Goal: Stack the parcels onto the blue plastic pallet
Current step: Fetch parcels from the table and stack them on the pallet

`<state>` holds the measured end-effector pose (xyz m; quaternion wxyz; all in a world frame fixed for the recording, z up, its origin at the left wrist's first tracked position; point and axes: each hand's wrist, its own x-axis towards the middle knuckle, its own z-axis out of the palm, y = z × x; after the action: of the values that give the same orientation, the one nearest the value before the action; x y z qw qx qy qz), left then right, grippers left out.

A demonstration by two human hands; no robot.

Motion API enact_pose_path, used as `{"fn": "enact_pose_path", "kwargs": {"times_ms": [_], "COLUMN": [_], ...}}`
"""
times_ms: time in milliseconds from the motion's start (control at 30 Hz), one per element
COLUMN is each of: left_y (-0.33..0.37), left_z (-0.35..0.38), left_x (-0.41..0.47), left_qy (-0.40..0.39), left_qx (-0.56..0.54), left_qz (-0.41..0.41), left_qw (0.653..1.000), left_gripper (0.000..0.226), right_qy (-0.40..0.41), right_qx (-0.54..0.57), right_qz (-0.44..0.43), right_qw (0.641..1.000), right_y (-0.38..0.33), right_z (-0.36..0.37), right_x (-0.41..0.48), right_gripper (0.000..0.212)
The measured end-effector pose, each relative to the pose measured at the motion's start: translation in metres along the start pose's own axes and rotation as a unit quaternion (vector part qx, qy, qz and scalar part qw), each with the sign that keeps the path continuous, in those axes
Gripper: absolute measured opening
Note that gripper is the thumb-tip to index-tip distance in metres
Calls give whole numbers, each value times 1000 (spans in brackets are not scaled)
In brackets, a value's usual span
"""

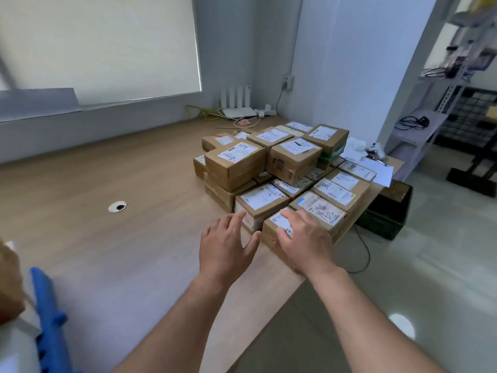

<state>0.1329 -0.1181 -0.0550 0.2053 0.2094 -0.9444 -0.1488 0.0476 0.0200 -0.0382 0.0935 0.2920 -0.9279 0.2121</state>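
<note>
A pile of several brown cardboard parcels (285, 162) with white labels sits on the right part of a wooden table (113, 238). My right hand (304, 238) rests on top of the nearest small parcel (270, 235) at the table's front edge, fingers bent over its label. My left hand (228, 243) hovers just left of that parcel with its fingers spread, holding nothing. A strip of the blue plastic pallet (49, 319) shows at the lower left, with a brown parcel (9, 281) partly in view above it.
The table has a round cable hole (117, 206). A white router (238, 103) and cables lie at the back by the wall. Loose papers (376, 168) lie on the table's right end. A dark crate (387, 208) stands on the floor beyond; shelving stands at the far right.
</note>
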Motion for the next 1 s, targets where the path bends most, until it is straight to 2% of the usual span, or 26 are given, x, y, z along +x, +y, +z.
{"fn": "enact_pose_path", "kwargs": {"times_ms": [500,767,1000], "left_y": [33,54,103], "left_z": [77,109,141], "left_x": [140,189,238], "left_qy": [-24,-18,-29], "left_qx": [-42,-44,-98], "left_qz": [-29,-112,-208], "left_qw": [998,993,973], "left_gripper": [63,68,73], "right_qy": [-14,-30,-67], "right_qx": [-5,41,114], "right_qz": [77,69,67], "right_qw": [997,996,989], "right_y": [102,175,238], "right_z": [17,27,37], "right_x": [130,209,289], "right_gripper": [43,45,51]}}
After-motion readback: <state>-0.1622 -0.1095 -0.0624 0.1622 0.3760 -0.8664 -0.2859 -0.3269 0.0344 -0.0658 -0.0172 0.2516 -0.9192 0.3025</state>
